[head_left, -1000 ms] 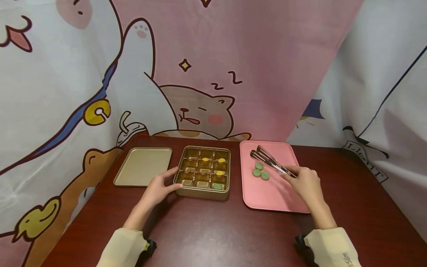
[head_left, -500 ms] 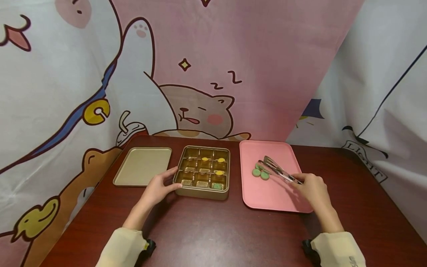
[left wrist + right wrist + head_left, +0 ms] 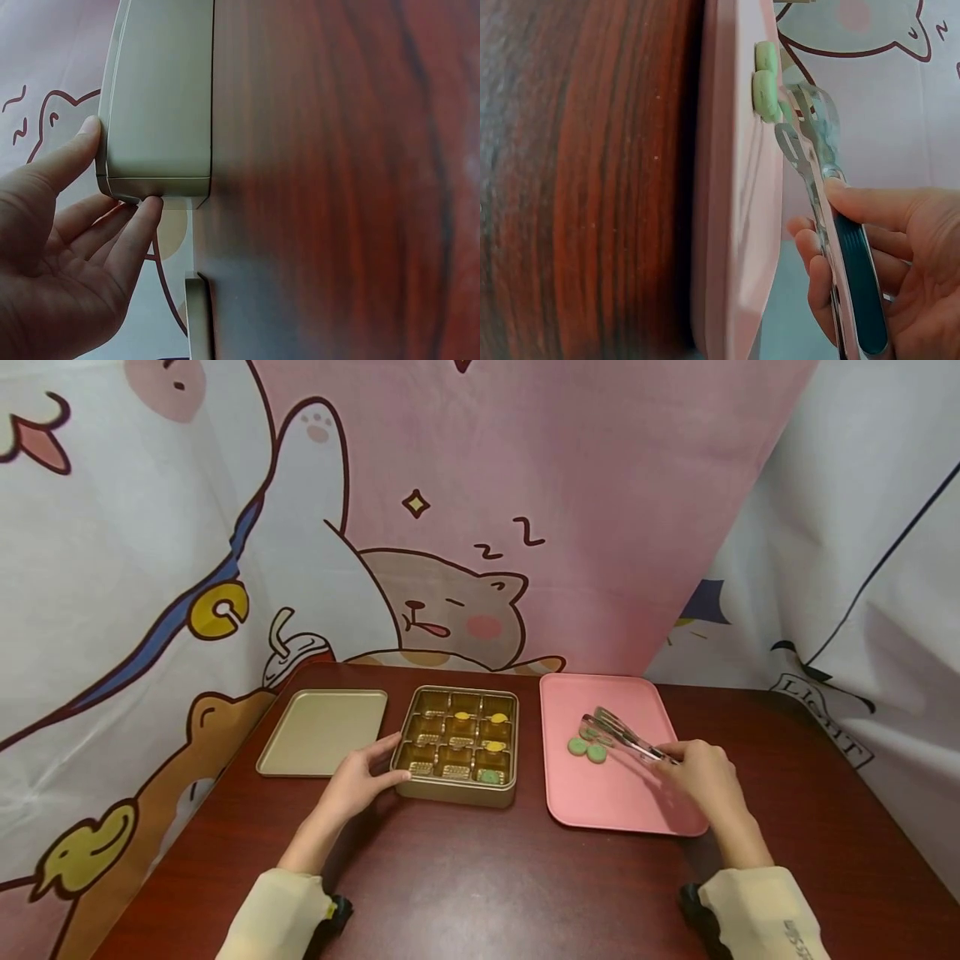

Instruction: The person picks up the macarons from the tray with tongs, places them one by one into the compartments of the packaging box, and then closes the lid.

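Note:
In the head view, my left hand (image 3: 362,781) holds the front left corner of a gold tin box (image 3: 457,793). Its thumb lies on the rim and its fingers are against the side. The box has a divided insert, with a green round cookie (image 3: 491,776) in the front right compartment and yellow pieces (image 3: 495,747) farther back. My right hand (image 3: 697,772) grips metal tongs (image 3: 630,739) over a pink tray (image 3: 600,797). Their tips are around or beside the rearmost green cookie (image 3: 588,732); whether they pinch it I cannot tell. Two more green cookies (image 3: 596,753) lie just in front.
A flat gold lid or tray (image 3: 322,735) lies left of the box on the dark red wooden table (image 3: 480,877). A printed cartoon curtain (image 3: 600,510) hangs behind the table and along both sides.
The right hand has moved back to the right, and the tongs have come lower, down to the rearmost green cookie. The left hand and box have stayed put.

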Demonstrator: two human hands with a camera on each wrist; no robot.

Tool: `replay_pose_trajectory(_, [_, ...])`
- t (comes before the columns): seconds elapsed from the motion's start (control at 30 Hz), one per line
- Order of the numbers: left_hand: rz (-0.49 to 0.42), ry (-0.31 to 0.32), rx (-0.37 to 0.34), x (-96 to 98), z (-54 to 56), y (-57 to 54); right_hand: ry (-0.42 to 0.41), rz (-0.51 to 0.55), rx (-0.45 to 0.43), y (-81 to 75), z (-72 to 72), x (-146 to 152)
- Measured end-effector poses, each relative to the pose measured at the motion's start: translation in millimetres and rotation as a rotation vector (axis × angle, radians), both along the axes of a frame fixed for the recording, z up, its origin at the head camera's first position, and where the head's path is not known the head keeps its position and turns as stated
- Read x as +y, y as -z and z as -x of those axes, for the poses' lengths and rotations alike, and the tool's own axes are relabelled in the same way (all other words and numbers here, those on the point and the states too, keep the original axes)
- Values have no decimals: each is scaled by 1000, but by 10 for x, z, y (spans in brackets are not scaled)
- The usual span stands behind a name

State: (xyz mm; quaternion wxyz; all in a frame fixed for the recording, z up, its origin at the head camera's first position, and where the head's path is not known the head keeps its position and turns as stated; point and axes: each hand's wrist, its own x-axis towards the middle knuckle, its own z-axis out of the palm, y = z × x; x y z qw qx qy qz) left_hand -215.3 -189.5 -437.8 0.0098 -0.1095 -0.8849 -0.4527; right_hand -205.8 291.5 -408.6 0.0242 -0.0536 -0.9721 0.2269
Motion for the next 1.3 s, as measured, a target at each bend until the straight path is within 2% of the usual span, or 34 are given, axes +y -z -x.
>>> replay_pose_trajectory(0.27, [4,-2,-6,-6,-2,-4,25,0,-11,41,33,-4])
replay_pose_trajectory(0.43, [-1,6,1,2,3,-4,36,-10,-21,32,6,9])
replay_pose_trajectory(0.67, [15,2,-2,-1,-3,3,17,-20,25,70,12,37])
replay_pose_trajectory(0.87, [35,-8,-9,-11,-7,-3,-5,-38,71,91,85,-7])
replay_pose_trajectory(1.07, [39,-8,-7,-10,-8,-12,5,-58,86,109,177,-70])
replay_pose_trajectory(1.3, [26,-6,-20,-11,-12,-5,27,-56,99,134,192,-104])
